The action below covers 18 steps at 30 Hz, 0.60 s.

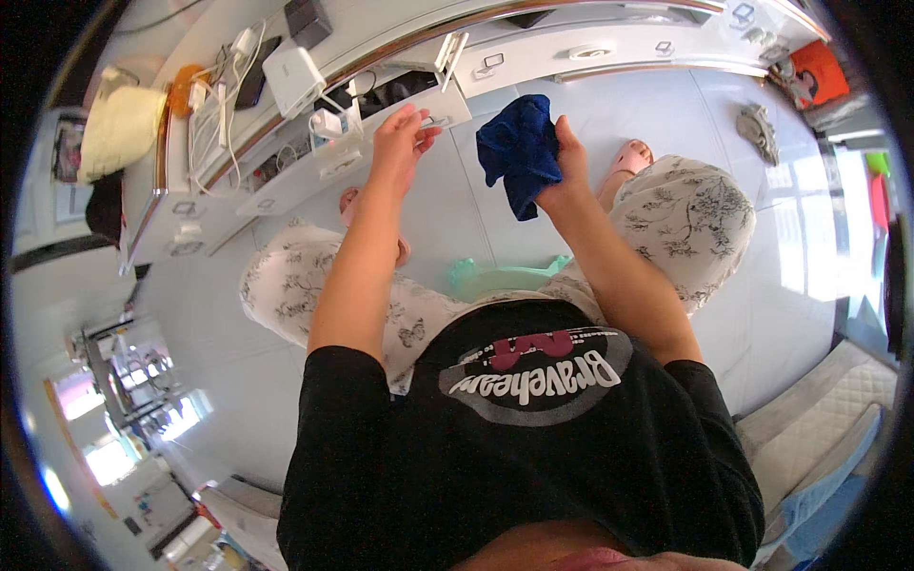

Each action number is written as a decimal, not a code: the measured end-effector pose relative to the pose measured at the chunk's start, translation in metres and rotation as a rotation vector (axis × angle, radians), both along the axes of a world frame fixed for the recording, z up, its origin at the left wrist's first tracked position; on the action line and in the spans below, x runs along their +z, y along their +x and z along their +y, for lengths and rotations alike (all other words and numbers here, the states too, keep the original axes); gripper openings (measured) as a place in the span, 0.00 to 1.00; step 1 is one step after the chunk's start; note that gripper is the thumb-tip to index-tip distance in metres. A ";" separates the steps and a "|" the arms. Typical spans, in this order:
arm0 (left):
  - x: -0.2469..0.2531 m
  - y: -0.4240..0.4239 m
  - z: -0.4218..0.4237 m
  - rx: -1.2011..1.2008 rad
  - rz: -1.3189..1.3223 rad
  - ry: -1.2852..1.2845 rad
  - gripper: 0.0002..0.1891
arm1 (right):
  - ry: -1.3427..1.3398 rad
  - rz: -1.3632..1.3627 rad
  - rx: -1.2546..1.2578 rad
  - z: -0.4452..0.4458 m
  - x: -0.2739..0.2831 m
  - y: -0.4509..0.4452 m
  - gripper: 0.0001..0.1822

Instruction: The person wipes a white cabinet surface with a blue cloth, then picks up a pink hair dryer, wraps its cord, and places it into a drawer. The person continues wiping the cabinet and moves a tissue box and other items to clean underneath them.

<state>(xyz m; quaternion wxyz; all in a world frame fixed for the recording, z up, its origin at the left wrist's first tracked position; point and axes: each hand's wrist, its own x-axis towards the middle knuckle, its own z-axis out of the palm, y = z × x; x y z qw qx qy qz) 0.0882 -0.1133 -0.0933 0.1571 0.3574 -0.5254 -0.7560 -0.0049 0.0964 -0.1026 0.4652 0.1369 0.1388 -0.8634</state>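
Note:
A dark blue cloth [520, 150] hangs bunched from my right hand [569, 168], above the tiled floor. My left hand [405, 143] is raised with its fingers apart and slightly curled, and nothing shows in it. It is in front of an open drawer [457, 110] of a white cabinet; whether it touches the drawer front cannot be told. Dark items [400, 93] lie inside that drawer. Just to the left, a white plug adapter [327, 123] and cables sit at another open compartment.
A white boxy device [293, 77], a dark phone [257, 73] and white cables [223, 118] lie on the cabinet top. Pale yellow fabric [123, 132] drapes over its left end. A green plastic stool [500, 280] is under me. A grey cloth [757, 134] lies on the floor; a sofa [807, 407] stands behind right.

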 end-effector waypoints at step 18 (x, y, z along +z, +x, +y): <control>-0.052 -0.116 -0.074 0.224 0.013 0.429 0.13 | 0.016 -0.014 -0.090 -0.021 -0.026 -0.022 0.26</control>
